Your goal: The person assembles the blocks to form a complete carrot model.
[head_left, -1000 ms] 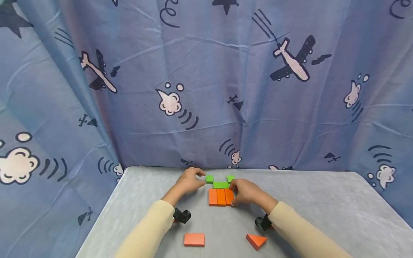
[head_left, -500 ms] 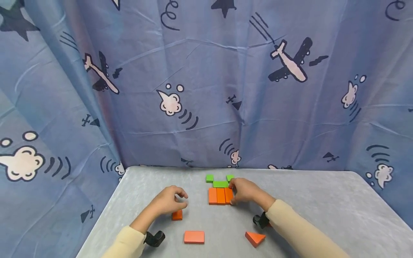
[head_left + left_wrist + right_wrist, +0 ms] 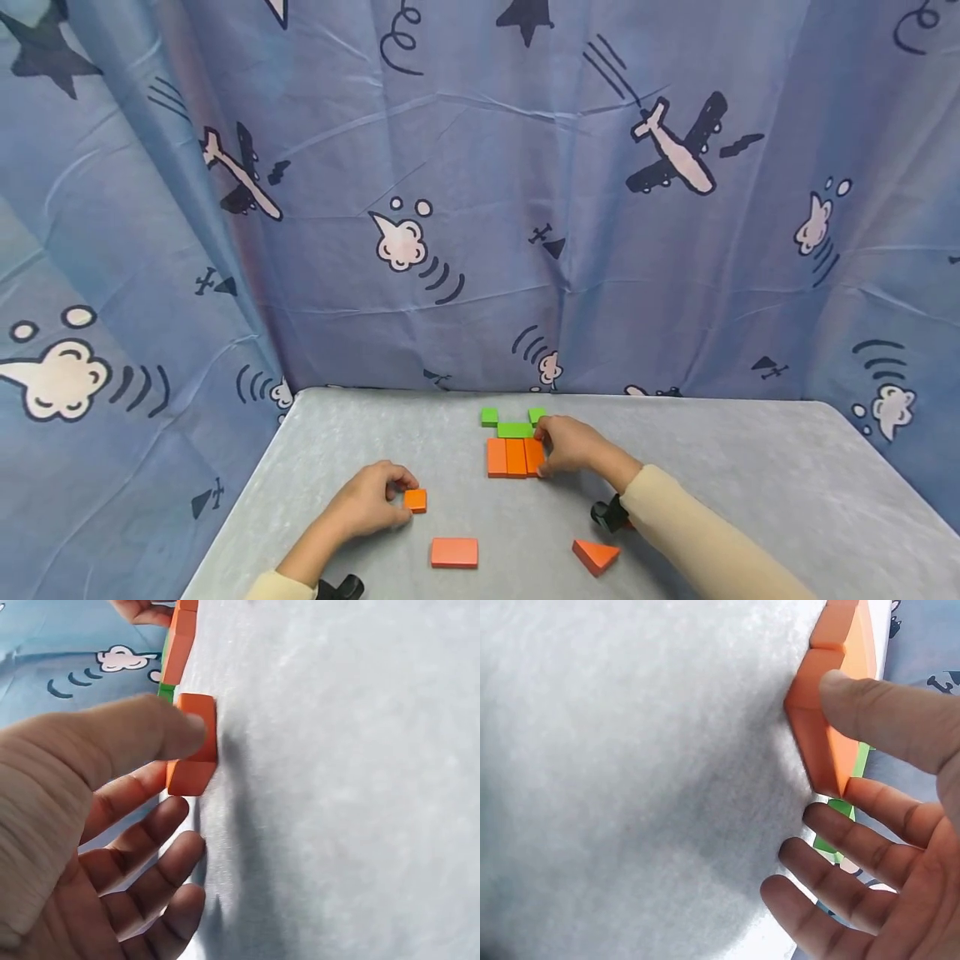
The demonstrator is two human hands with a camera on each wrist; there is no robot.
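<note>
My left hand [image 3: 367, 500] is at a small orange block [image 3: 415, 500] on the left of the table. Its thumb and index finger pinch this block from the near and far sides; the left wrist view shows the thumb over the orange block [image 3: 196, 742]. My right hand [image 3: 577, 446] pinches the rightmost of three orange rectangular blocks [image 3: 534, 458] lying side by side, thumb at the near end, index finger at the far end. Behind that row lies a green rectangular block [image 3: 514, 430]. Two small green blocks, one left [image 3: 489, 417] and one right [image 3: 537, 415], sit at its back corners.
Nearer the front are a salmon rectangular block [image 3: 454, 552] and an orange triangular block [image 3: 596, 556]. Something orange-red [image 3: 629, 525] is mostly hidden under my right wrist. A blue patterned curtain [image 3: 480, 208] hangs behind the grey-white table [image 3: 750, 483].
My left hand has moved from beside the left green block toward me and left, down to the small orange block, and now pinches it. My right hand has stayed in place.
</note>
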